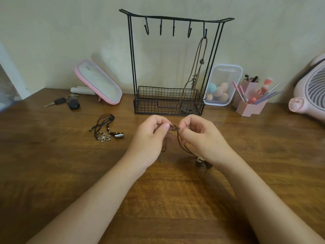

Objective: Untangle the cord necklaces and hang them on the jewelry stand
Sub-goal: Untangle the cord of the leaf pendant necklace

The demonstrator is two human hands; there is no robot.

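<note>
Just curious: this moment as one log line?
untangling | left hand, right hand pinch brown cord | hung necklace on rightmost hook | black necklaces on table

Over the wooden desk (pixel 70 164), the left hand (pixel 149 138) and right hand (pixel 202 136) pinch a knotted brown cord necklace (pixel 175 129), whose strands trail down to a pendant beside the right wrist. Behind them stands a black wire jewelry stand (pixel 149 103), with one brown necklace (pixel 202 61) hanging from its rightmost hook. A tangle of black cord necklaces (pixel 107 130) lies on the desk to the left.
</note>
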